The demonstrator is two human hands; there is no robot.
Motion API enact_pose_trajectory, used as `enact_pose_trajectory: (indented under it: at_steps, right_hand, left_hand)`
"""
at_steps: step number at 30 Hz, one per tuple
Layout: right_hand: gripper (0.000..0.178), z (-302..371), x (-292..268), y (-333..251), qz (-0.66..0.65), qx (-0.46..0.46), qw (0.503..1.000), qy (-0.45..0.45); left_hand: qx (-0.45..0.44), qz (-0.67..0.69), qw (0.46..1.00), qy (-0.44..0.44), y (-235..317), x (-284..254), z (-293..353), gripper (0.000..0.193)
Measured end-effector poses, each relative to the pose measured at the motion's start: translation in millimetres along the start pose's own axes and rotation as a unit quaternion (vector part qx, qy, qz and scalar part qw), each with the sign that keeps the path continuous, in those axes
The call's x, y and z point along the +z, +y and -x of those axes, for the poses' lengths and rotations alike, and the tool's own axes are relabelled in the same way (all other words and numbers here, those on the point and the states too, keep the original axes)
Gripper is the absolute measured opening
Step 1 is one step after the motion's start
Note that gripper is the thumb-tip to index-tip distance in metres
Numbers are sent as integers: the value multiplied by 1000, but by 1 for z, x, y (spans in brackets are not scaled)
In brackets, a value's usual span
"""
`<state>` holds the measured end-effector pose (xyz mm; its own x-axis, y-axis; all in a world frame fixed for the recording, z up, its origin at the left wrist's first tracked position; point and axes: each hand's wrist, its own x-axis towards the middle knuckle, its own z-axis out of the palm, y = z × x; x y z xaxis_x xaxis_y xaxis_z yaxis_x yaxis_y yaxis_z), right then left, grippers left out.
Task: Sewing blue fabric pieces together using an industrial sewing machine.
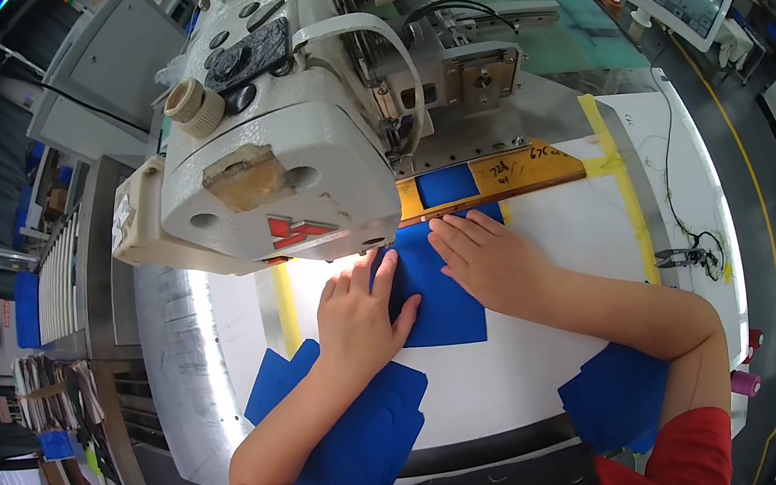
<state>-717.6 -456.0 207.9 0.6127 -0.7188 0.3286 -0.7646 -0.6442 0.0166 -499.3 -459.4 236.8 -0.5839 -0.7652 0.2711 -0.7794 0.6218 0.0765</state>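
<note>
A blue fabric piece (443, 312) lies flat on the white table, its far edge running under an orange template bar (526, 175) of the sewing machine (289, 169). My left hand (361, 310) rests on the left side of the fabric, fingers stretched out toward the machine head. Close to the bar, my right hand (485, 256) lies flat across the fabric's upper right, fingers extended and pointing left. Neither hand grips anything. Through a window in the bar a patch of blue cloth (447, 186) shows. The machine head hides part of the area beyond my left fingertips.
Stacked blue fabric pieces (372, 429) lie under my left forearm, and another blue stack (619, 399) sits by my right elbow. Yellow tape (643, 229) marks the table. Thread snips (678, 258) lie at the right edge, near a pink thread spool (745, 383).
</note>
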Motion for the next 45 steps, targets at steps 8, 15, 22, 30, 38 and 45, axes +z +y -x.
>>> enact_pose_trajectory:
  at_steps: [8, 15, 22, 30, 38, 45]
  right_hand:
    - [41, 9, -2, 11, 3, -17, 1000, 14]
    - [44, 13, -10, 18, 2, -6, 1000, -20]
    - [44, 22, -11, 26, 20, -21, 999, -20]
    - [44, 29, -12, 35, 20, -25, 999, -10]
    - [43, 44, -22, 39, 6, -19, 1000, -21]
    - [42, 47, -15, 39, -30, -2, 999, 23]
  left_hand:
    - [-5, -17, 1000, 7, 6, 0, -2, 51]
    - [-28, -21, 999, 0, 11, -4, -4, 48]
    - [-48, -21, 999, -3, 14, -6, -2, 46]
    - [-57, -30, 998, 5, 18, -6, -3, 46]
    - [20, 16, 1000, -6, 40, 1, -20, 47]
    - [41, 46, 998, -10, 53, 11, -31, 48]
